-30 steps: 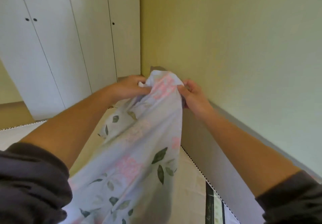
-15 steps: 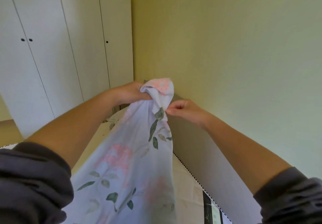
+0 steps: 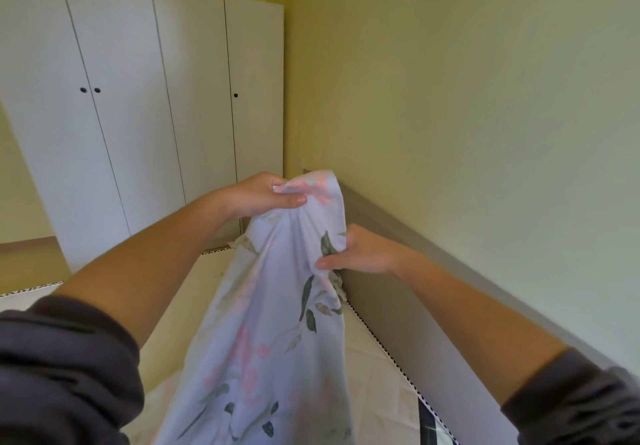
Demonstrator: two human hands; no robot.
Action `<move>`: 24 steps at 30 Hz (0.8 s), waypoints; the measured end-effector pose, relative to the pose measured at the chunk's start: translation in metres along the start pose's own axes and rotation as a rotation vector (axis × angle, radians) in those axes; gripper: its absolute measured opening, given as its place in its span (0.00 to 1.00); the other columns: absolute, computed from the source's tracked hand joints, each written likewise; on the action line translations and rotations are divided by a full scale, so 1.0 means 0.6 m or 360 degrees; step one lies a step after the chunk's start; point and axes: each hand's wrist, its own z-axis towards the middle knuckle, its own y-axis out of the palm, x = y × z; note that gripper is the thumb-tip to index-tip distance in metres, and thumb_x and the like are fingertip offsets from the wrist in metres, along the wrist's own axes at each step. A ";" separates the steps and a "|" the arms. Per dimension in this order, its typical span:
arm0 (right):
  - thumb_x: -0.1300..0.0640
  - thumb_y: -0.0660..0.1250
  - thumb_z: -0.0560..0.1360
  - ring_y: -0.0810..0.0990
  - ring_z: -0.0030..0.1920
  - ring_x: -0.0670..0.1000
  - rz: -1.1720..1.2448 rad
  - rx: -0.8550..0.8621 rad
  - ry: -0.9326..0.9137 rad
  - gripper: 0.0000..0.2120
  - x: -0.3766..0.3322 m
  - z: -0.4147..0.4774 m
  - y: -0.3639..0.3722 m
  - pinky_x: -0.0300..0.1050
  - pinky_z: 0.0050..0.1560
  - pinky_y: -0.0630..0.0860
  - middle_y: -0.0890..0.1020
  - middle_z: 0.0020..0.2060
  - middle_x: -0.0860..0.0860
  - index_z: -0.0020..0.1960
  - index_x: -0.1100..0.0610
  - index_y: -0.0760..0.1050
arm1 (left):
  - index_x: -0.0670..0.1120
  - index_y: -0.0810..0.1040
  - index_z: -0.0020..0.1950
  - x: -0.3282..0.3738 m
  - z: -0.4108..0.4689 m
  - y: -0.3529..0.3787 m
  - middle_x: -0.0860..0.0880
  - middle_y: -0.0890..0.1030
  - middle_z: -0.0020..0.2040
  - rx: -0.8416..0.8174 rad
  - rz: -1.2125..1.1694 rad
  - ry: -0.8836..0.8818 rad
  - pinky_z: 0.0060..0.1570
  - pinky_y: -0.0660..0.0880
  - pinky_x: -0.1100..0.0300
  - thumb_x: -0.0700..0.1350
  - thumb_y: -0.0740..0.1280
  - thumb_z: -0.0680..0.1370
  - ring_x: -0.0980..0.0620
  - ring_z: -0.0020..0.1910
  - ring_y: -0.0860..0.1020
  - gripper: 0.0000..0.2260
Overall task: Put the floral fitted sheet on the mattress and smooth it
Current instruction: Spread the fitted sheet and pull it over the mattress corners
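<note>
The floral fitted sheet (image 3: 277,333), pale lilac with pink flowers and green leaves, hangs in a long bunch over the middle of the cream mattress (image 3: 377,382). My left hand (image 3: 266,197) grips its bunched top end, held up near the far corner of the bed. My right hand (image 3: 356,254) pinches the sheet's right edge a little lower down. The sheet's lower part runs out of view at the bottom.
A grey bed frame board (image 3: 408,306) runs along the mattress's right side against the yellow-green wall (image 3: 467,115). White wardrobe doors (image 3: 138,115) stand beyond the far end. The mattress edge has black-and-white piping.
My left hand keeps its grip on the sheet's top end. My right hand has slid down the right edge to a lower spot. The view has tilted upward.
</note>
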 end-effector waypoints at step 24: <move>0.40 0.77 0.57 0.81 0.57 0.56 0.0600 0.0013 0.0130 0.36 -0.038 0.071 0.096 0.57 0.62 0.74 0.83 0.55 0.53 0.61 0.55 0.77 | 0.49 0.80 0.41 -0.024 -0.055 -0.089 0.53 0.82 0.37 0.0696 -0.0395 -0.0010 0.38 0.75 0.62 0.48 0.68 0.77 0.56 0.34 0.80 0.07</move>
